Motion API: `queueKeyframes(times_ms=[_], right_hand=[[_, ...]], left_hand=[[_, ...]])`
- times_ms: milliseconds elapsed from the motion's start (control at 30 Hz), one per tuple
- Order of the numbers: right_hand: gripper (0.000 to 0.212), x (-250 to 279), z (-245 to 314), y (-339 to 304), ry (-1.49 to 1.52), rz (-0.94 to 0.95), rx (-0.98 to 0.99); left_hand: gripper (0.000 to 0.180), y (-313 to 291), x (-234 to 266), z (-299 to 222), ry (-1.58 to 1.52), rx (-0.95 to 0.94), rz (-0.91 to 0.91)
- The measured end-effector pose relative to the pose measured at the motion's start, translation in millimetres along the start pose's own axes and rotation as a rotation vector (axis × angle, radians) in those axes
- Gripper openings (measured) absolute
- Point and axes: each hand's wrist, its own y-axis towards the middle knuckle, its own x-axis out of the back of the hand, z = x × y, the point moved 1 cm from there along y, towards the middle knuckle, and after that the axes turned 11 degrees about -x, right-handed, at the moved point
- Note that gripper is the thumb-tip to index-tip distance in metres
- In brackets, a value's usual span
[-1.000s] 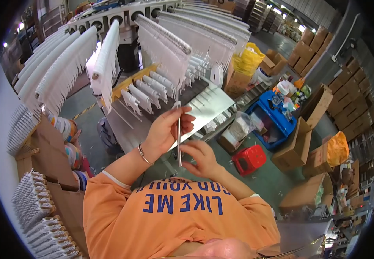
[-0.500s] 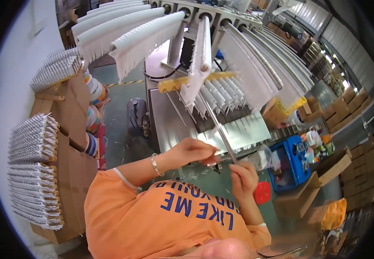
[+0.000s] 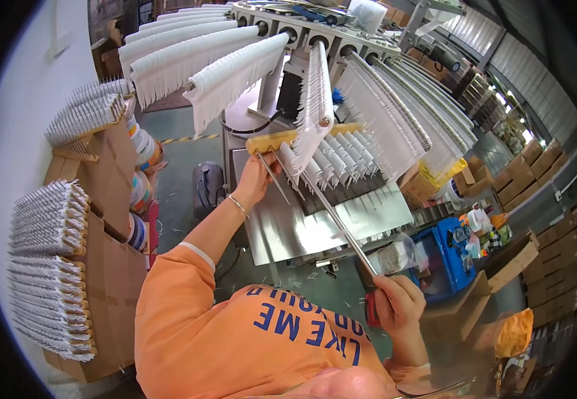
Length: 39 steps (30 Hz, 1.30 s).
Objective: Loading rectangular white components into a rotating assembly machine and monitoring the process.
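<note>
Left hand (image 3: 256, 176): reaching to the left end of the yellow board (image 3: 270, 142), fingers curling just beside the upper ends of 2 thin rods (image 3: 280, 188); whether they are pinching anything, I cannot tell.
Right hand (image 3: 400, 306): closing its fingers around the near end of the metal rod (image 3: 344, 230), holding it at the person's right.
Change: the left hand is no longer hovering by the metal rod near the right hand, as it was 0.5 s ago; it is now stretching away to the board.
Meaning for the work: the right hand seems to be bearing the metal rod alone, leaving the left free to be working at the board; this is a judgement.
Metal rod: slanting up and to the left over the steel table (image 3: 282, 243), its far end disappearing behind a white fringed row (image 3: 314, 86).
Yellow board: lying along the far side of the table, with white rolls (image 3: 334, 163) extending from it toward the person.
Rack (image 3: 305, 25): standing beyond the table, bearing the fringed rows on long arms.
Far left: bristly boards (image 3: 49, 216) are resting in stacks on cardboard boxes (image 3: 121, 259).
</note>
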Motion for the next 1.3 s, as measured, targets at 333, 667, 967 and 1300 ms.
queueKeyframes(times_ms=[333, 667, 967, 1300], right_hand=[[0.025, -39.8, -30.7, -13.4, 0.133, -0.130, -0.026], [0.023, 9.1, -26.5, -49.4, 0.071, -0.176, -0.115], [0.024, 10.3, -23.5, -16.5, 0.107, -0.127, -0.116], [0.019, 24.8, -30.8, 2.7, 0.170, -0.191, -0.133]], left_hand=[[0.029, -103.8, -29.0, -28.5, 0.296, -0.004, 0.602], [0.030, 9.1, 11.0, 14.6, 0.021, -0.185, 0.001], [0.019, 20.4, 14.3, -3.5, 0.234, -0.409, 0.019], [0.026, 29.3, -10.4, -36.2, 0.398, -0.630, 0.115]])
